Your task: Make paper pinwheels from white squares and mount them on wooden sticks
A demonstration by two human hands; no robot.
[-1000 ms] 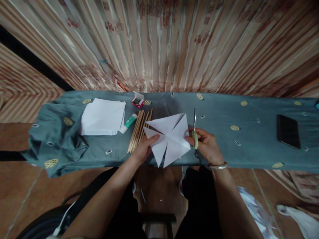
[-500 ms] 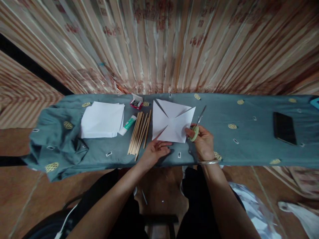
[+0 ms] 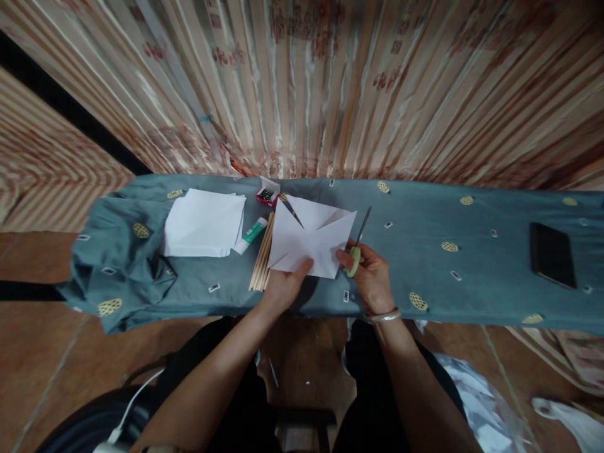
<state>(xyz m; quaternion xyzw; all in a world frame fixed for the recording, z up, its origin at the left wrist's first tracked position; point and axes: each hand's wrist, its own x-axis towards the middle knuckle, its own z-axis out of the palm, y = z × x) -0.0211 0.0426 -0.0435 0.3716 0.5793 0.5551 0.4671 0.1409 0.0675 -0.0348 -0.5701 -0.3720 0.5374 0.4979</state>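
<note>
My left hand (image 3: 283,284) pinches the near edge of a white paper square (image 3: 309,239) that has slits cut in from its corners; the sheet lies over the blue-grey cloth. My right hand (image 3: 370,274) grips green-handled scissors (image 3: 356,248), blades pointing away from me, while its thumb touches the paper's right edge. Just left of the sheet lies a bundle of several wooden sticks (image 3: 263,257), partly covered by the paper.
A stack of white paper (image 3: 204,215), a green-capped glue stick (image 3: 250,234) and a small red box of pins (image 3: 267,192) lie on the cloth-covered table (image 3: 425,277). A dark phone (image 3: 552,254) rests far right. Striped curtain hangs behind; paper scraps lie on the floor (image 3: 476,402).
The cut paper was laid down on the cloth and slid left over the sticks. My left hand let go, then took its near edge again. The scissors stayed in my right hand.
</note>
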